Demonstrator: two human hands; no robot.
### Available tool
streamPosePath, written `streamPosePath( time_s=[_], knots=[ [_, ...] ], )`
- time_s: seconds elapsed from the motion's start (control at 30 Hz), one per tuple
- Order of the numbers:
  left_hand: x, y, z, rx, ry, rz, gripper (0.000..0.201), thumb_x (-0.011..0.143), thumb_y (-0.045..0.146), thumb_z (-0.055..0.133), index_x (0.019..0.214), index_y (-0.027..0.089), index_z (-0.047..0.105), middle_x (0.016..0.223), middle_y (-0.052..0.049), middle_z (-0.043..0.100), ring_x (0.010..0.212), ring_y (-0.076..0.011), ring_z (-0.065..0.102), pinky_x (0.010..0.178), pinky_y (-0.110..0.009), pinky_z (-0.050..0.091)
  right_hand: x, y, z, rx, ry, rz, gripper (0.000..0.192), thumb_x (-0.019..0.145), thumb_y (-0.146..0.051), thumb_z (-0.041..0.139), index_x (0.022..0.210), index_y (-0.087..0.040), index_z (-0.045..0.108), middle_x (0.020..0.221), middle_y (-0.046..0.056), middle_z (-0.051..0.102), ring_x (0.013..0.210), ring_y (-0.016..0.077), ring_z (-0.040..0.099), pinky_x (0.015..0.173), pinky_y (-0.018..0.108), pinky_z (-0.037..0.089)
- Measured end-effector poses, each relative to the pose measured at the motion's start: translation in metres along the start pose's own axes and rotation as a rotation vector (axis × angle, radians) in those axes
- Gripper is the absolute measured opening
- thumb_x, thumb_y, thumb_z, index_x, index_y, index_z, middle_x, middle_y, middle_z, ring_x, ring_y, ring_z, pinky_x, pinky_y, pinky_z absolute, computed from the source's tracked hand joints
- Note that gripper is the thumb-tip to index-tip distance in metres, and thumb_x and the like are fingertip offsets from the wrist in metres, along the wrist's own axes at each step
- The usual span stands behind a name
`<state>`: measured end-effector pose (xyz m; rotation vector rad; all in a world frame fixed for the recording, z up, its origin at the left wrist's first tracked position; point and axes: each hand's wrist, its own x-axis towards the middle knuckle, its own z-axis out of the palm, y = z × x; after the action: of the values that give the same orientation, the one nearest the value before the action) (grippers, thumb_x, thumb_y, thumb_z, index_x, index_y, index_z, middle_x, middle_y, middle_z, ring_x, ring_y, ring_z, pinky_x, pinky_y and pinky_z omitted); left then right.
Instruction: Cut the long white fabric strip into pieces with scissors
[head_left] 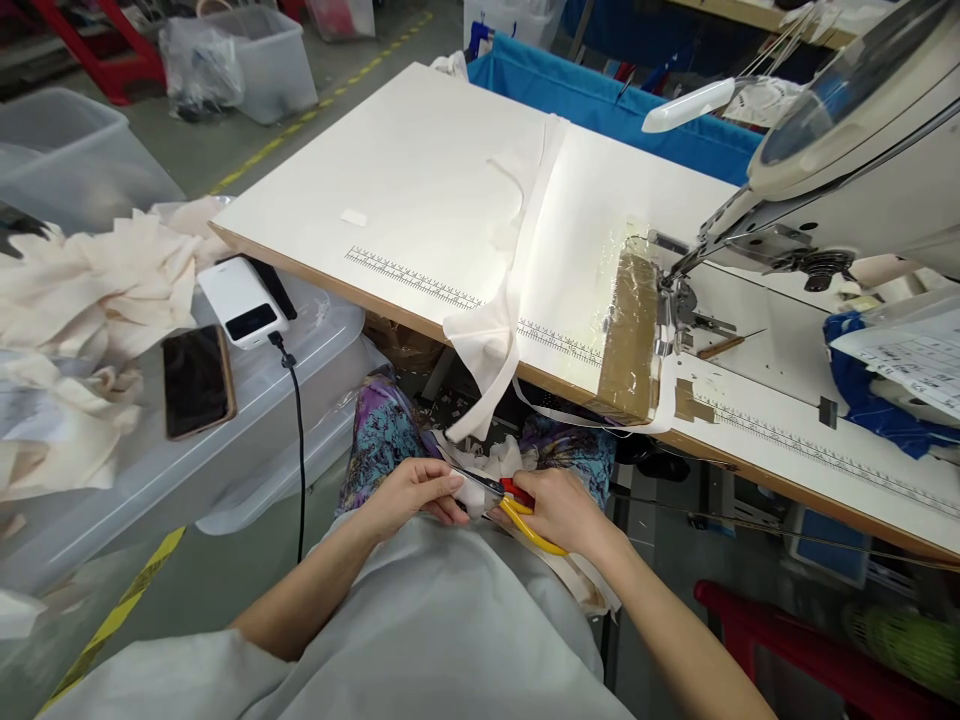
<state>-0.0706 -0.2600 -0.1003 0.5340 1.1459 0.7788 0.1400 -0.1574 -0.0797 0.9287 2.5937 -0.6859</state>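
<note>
Above my lap, my right hand [564, 508] grips scissors [531, 524] with yellow and red handles. Their blades point left toward my left hand [424, 492], which pinches a cream fabric piece [471, 494] between thumb and fingers. The blade tips lie close to my left thumb, over the fabric; whether they are parted is hard to tell. More cream fabric lies bunched on my lap behind the hands. A cream fabric strip [491, 335] drapes over the table edge just beyond, hanging toward my knees.
A white sewing table [420, 170] with printed rulers spans the front. The sewing machine [847, 180] stands at right. On a plastic bin at left are a phone [198, 382], a white power bank [241, 300] with a cable, and piled cream fabric [90, 290]. A blue fabric bin [600, 100] sits behind.
</note>
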Motion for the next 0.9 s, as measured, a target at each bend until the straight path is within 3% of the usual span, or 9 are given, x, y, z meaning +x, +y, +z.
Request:
streamPosePath(
  time_s=[0.07, 0.23, 0.37, 0.43, 0.53, 0.63, 0.77, 0.83, 0.9],
  knots=[
    [0.002, 0.005, -0.009, 0.225, 0.049, 0.076, 0.042, 0.081, 0.050, 0.062, 0.104, 0.014, 0.064, 0.083, -0.010, 0.072, 0.065, -0.0184, 0.066, 0.060, -0.027, 0.051, -0.006, 0.005, 0.006, 0.059, 0.042, 0.013, 0.050, 0.086, -0.064, 0.046, 0.062, -0.021, 0.049, 0.056, 0.001, 0.054, 0.051, 0.0147, 0.048, 0.050, 0.026, 0.019],
    [0.028, 0.035, -0.034, 0.797, 0.650, 0.595, 0.046, 0.087, 0.041, 0.055, 0.127, 0.019, 0.053, 0.124, -0.013, 0.056, 0.107, -0.0251, 0.056, 0.083, -0.035, 0.049, -0.030, 0.009, 0.022, 0.294, 0.169, 0.041, 0.049, 0.084, -0.062, 0.050, 0.059, -0.022, 0.039, 0.055, -0.001, 0.049, 0.050, 0.0126, 0.040, 0.048, 0.025, 0.025],
    [0.063, 0.051, -0.035, 0.836, 0.572, 0.839, 0.039, 0.085, 0.040, 0.058, 0.118, 0.019, 0.058, 0.133, -0.014, 0.049, 0.128, -0.0275, 0.040, 0.107, -0.042, 0.033, -0.043, 0.006, 0.028, 0.392, 0.227, 0.084, 0.045, 0.085, -0.057, 0.050, 0.060, -0.022, 0.034, 0.056, -0.002, 0.046, 0.051, 0.0129, 0.040, 0.049, 0.024, 0.027],
    [0.077, 0.047, -0.031, 0.729, 0.507, 0.797, 0.027, 0.086, 0.041, 0.056, 0.099, 0.018, 0.063, 0.118, -0.012, 0.058, 0.117, -0.0252, 0.050, 0.103, -0.038, 0.037, -0.048, 0.007, 0.030, 0.413, 0.245, 0.097, 0.044, 0.085, -0.054, 0.050, 0.061, -0.023, 0.032, 0.056, -0.003, 0.044, 0.052, 0.0129, 0.039, 0.049, 0.024, 0.028],
    [0.088, 0.025, -0.028, 0.522, 0.532, 0.526, 0.028, 0.090, 0.043, 0.046, 0.087, 0.018, 0.058, 0.086, -0.005, 0.063, 0.083, -0.0191, 0.061, 0.078, -0.029, 0.048, -0.056, 0.012, 0.035, 0.456, 0.267, 0.111, 0.042, 0.085, -0.052, 0.051, 0.062, -0.022, 0.034, 0.058, -0.003, 0.043, 0.054, 0.0125, 0.038, 0.050, 0.024, 0.029],
    [0.090, -0.006, -0.033, 0.465, 0.610, 0.310, 0.022, 0.091, 0.036, 0.043, 0.086, 0.017, 0.053, 0.060, 0.001, 0.052, 0.054, -0.0167, 0.055, 0.058, -0.026, 0.043, -0.061, 0.020, 0.042, 0.523, 0.283, 0.149, 0.039, 0.086, -0.052, 0.052, 0.064, -0.022, 0.039, 0.059, -0.004, 0.043, 0.054, 0.0123, 0.038, 0.051, 0.023, 0.030],
    [0.071, -0.033, -0.030, 0.517, 0.572, 0.193, 0.010, 0.077, 0.023, 0.062, 0.081, 0.017, 0.056, 0.046, 0.006, 0.040, 0.048, -0.0171, 0.050, 0.056, -0.026, 0.039, -0.063, 0.028, 0.050, 0.623, 0.307, 0.220, 0.039, 0.087, -0.054, 0.051, 0.068, -0.021, 0.044, 0.060, -0.003, 0.045, 0.057, 0.0130, 0.040, 0.054, 0.024, 0.032],
    [0.053, -0.031, -0.017, 0.497, 0.408, 0.160, 0.014, 0.078, 0.029, 0.063, 0.082, 0.016, 0.059, 0.048, 0.005, 0.044, 0.049, -0.0164, 0.051, 0.055, -0.025, 0.040, -0.061, 0.029, 0.053, 0.662, 0.303, 0.228, 0.039, 0.086, -0.055, 0.050, 0.069, -0.020, 0.045, 0.061, -0.003, 0.044, 0.058, 0.0131, 0.040, 0.055, 0.024, 0.032],
    [0.033, -0.020, -0.001, 0.378, 0.108, 0.131, 0.027, 0.084, 0.041, 0.055, 0.091, 0.016, 0.063, 0.061, -0.001, 0.056, 0.058, -0.0171, 0.057, 0.056, -0.025, 0.044, -0.059, 0.029, 0.053, 0.688, 0.286, 0.223, 0.041, 0.086, -0.056, 0.050, 0.068, -0.020, 0.044, 0.060, -0.004, 0.041, 0.058, 0.0126, 0.037, 0.054, 0.024, 0.030]
  ],
)
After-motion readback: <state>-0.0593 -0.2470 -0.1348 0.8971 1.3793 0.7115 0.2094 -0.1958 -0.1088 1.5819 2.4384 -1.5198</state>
